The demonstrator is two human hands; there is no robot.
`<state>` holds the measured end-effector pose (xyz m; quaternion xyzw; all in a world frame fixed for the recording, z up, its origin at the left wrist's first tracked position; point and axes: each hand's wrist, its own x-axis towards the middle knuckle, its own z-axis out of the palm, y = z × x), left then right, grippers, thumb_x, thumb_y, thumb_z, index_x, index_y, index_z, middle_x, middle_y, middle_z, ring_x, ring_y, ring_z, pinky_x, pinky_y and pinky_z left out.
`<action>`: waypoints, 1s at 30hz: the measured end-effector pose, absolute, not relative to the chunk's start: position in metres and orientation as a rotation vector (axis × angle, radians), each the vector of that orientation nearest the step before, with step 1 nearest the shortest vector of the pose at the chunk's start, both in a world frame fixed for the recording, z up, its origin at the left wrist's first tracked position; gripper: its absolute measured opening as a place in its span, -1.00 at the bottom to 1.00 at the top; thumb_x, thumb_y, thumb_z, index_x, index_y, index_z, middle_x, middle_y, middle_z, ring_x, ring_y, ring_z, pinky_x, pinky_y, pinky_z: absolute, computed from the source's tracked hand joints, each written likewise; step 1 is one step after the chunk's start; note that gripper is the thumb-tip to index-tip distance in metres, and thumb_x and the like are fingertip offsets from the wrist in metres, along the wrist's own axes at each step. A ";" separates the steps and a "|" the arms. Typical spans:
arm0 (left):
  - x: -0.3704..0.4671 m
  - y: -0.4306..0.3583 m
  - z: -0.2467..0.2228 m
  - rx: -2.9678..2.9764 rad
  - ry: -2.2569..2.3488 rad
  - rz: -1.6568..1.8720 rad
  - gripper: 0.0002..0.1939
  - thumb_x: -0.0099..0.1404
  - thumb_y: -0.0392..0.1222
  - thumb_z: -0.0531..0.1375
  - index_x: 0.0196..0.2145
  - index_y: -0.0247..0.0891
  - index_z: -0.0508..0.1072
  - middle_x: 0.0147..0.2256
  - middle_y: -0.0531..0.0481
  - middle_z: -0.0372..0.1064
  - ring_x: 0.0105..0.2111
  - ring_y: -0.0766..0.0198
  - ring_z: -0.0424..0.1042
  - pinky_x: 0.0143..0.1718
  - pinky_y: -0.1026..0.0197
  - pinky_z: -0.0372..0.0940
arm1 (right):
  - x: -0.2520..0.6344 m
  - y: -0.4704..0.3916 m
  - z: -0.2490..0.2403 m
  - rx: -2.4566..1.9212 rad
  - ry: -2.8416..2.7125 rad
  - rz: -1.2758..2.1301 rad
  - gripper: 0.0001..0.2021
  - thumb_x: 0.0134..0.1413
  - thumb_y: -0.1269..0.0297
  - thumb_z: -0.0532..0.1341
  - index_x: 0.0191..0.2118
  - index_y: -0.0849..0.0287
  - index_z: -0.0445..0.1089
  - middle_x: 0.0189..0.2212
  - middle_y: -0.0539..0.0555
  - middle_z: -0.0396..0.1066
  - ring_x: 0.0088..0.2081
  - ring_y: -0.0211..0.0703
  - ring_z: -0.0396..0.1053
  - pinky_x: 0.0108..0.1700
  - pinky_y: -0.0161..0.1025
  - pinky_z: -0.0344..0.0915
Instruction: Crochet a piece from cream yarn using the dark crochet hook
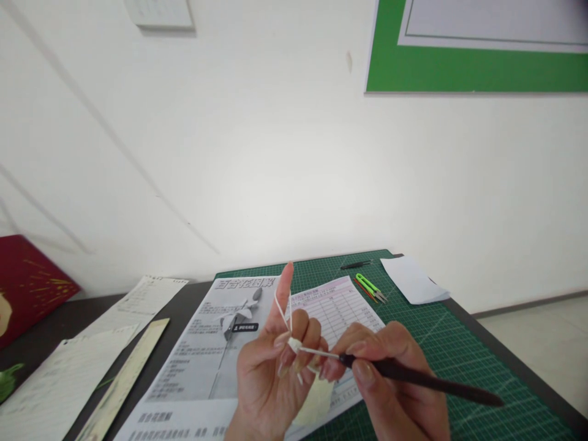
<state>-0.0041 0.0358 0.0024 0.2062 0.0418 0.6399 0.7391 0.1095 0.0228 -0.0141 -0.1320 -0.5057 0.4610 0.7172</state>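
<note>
My left hand (280, 361) pinches a small white crochet piece (294, 345) between thumb and fingers. Its index finger points up, with white yarn (281, 311) looped round it and running down to the piece. In my right hand (395, 373) is a crochet hook (427, 381) with a dark handle, held like a pen. The metal tip of the hook reaches left and touches the white piece; whether a loop sits on it is too small to tell. Both hands are raised above the printed sheets.
Beneath the hands lie a printed flower pattern sheet (184, 367) and a table sheet (337, 306) on a green cutting mat (478, 367). Green thread snips (369, 285), dark tweezers (356, 265) and white paper (413, 282) lie behind. Handwritten pages (59, 380) and a ruler (126, 373) are at left.
</note>
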 end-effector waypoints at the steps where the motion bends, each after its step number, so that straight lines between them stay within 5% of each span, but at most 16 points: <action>1: -0.004 0.036 0.002 0.466 0.093 1.400 -0.28 0.07 -0.48 0.13 0.22 -0.22 0.24 -0.65 0.15 0.12 -0.61 0.37 0.10 -0.54 0.27 0.17 | 0.108 0.023 -0.014 -0.293 -1.111 1.020 -0.96 0.21 0.29 0.17 -0.23 0.03 0.36 -0.48 0.03 0.47 -0.41 -0.16 0.42 -0.39 -0.22 0.31; 19: -0.003 0.036 0.002 0.448 0.103 1.384 -0.27 0.06 -0.44 0.14 0.22 -0.19 0.25 -0.67 0.20 -0.04 -0.63 0.37 -0.01 -0.54 0.31 0.14 | 0.107 0.023 -0.015 -0.323 -1.064 0.994 -0.98 0.20 0.26 0.19 -0.27 -0.02 0.36 -0.52 0.00 0.44 -0.46 -0.14 0.39 -0.42 -0.19 0.28; 30: -0.002 0.034 0.002 0.464 0.128 1.380 -0.35 0.07 -0.46 0.14 0.15 -0.21 0.35 -0.67 0.17 0.07 -0.61 0.36 0.06 -0.52 0.28 0.19 | 0.106 0.023 -0.016 -0.370 -1.070 0.969 -0.99 0.19 0.26 0.19 -0.27 0.01 0.35 -0.52 0.01 0.44 -0.44 -0.10 0.41 -0.40 -0.15 0.30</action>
